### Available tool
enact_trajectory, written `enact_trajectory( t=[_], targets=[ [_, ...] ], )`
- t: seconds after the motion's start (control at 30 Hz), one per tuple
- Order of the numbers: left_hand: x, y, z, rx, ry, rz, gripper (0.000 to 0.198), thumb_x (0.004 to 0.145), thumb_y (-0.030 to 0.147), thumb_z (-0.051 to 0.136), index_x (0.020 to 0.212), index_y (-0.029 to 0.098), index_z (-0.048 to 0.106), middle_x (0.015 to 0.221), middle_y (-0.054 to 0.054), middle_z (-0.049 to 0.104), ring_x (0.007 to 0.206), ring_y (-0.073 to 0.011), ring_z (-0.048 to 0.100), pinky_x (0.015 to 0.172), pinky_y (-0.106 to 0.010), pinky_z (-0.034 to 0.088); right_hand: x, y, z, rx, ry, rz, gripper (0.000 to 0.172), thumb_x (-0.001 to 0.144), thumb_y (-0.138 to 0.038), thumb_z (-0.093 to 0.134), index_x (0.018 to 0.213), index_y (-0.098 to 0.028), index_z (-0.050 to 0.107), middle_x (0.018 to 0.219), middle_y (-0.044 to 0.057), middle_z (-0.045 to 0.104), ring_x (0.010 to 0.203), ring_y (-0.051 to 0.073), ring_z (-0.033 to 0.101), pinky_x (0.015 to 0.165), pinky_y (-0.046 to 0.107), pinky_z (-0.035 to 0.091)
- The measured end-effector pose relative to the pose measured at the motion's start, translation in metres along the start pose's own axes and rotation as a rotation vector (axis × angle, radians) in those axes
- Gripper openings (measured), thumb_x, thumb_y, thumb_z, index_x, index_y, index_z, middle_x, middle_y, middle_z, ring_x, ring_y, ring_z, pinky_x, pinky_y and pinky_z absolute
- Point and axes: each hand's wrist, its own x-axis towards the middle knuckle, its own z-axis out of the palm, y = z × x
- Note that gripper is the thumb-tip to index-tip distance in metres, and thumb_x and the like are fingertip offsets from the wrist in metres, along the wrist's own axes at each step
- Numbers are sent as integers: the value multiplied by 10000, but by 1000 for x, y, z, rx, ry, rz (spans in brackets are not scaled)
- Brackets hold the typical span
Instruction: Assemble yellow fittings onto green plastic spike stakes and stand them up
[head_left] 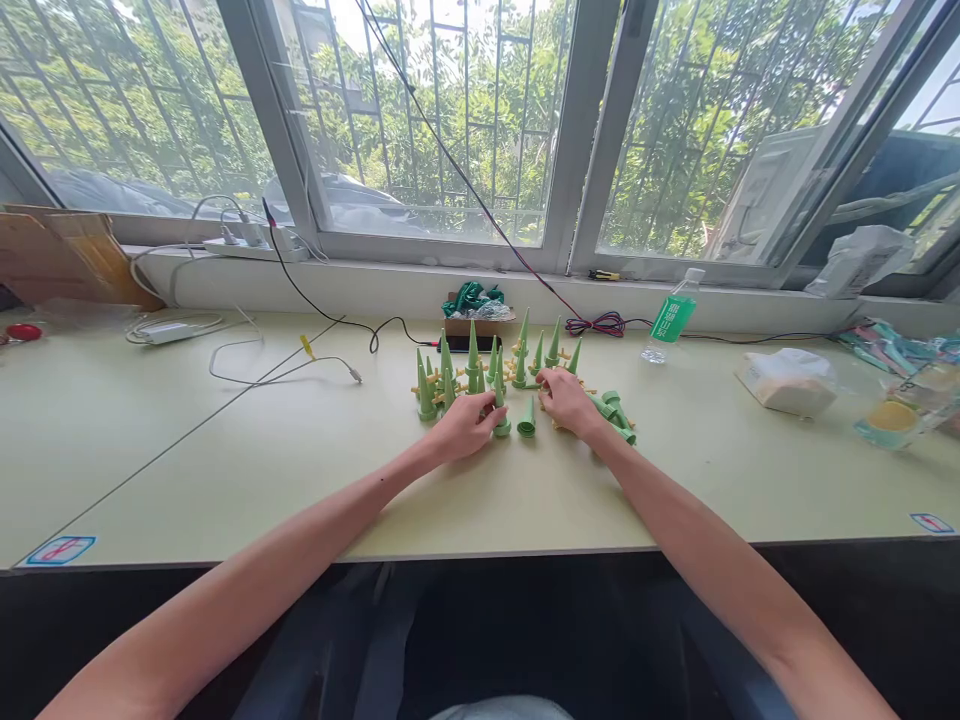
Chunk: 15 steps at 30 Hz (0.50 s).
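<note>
My left hand (466, 430) is closed around the lower part of a green plastic spike (500, 412), which stands point up on the table. My right hand (568, 398) has its fingers drawn together at the right-hand group of spikes; what is between the fingertips is hidden. Between both hands lies a loose green spike (526, 420), its open round end facing me. Several similar upright spikes (472, 355) with yellowish side pieces stand behind my hands. More green spikes (616, 410) lie on their sides by my right wrist.
Behind the spikes are a dark phone (469, 344) on a cable and a small box (480, 325) with green wrapping. A bottle (670, 320) and a tissue pack (787, 380) stand right. White cables (289, 375) lie left. The table's front edge (495, 553) runs under my forearms.
</note>
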Motion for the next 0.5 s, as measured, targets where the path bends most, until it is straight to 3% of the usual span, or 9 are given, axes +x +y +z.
enact_trajectory(
  t=[0.3, 0.5],
  targets=[
    [2, -4, 4, 69, 15, 76, 319, 909, 366, 444, 648, 193, 379, 552, 34, 406, 497, -103, 315, 505, -265, 273, 0, 0, 1, -47, -69, -13, 268, 817, -107, 482, 1064, -156, 573, 960, 98, 599, 952, 226, 541, 866, 331, 417],
    [2, -7, 5, 96, 45, 88, 323, 898, 357, 463, 633, 196, 373, 537, 36, 407, 501, -108, 319, 512, -265, 269, 0, -2, 1, -24, -23, -20, 279, 811, -51, 431, 1006, -175, 587, 897, 88, 611, 918, 217, 551, 841, 301, 421]
  ],
)
